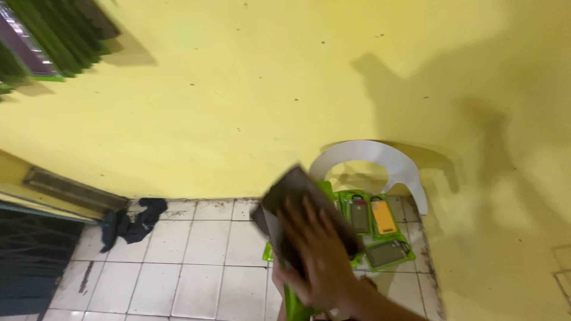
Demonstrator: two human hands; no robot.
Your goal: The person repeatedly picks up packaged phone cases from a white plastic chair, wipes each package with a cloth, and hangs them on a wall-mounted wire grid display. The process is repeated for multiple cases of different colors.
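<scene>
One hand (318, 258) holds a flat dark phone case (300, 217), fingers clamped across its face, above the tiled floor (196, 261). It looks light, thin and slightly flexible, best held by its edges. Green packaged cases (380, 229) lie beyond, right

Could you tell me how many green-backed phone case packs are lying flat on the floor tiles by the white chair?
3 are clear: a grey one, an orange one beside it, and a grey one nearer. The hand may hide more.
</scene>
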